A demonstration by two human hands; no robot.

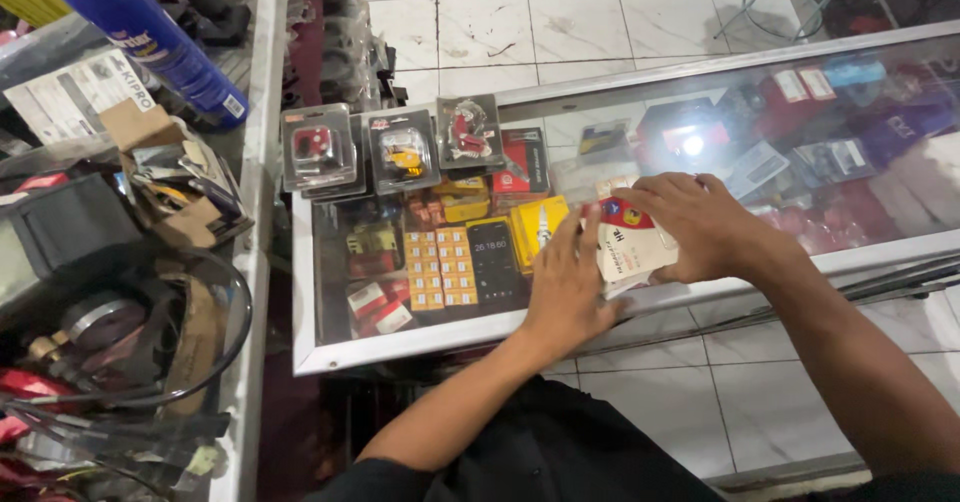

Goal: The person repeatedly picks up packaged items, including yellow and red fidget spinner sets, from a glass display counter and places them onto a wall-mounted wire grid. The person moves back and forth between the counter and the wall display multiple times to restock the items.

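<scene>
Both hands on a white and red box (632,245) lying flat on the glass table (400,347): left hand (568,287) flat, fingers together against its near-left edge; right hand (700,224) spread over its top. Squaring or positioning step, seemingly; next calls for steady, even pressure.

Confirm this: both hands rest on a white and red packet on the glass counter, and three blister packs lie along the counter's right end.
Wrong on one point. The head view shows the three blister packs at the glass counter's left end. Both the left hand and right hand do rest on the white and red packet.
</scene>
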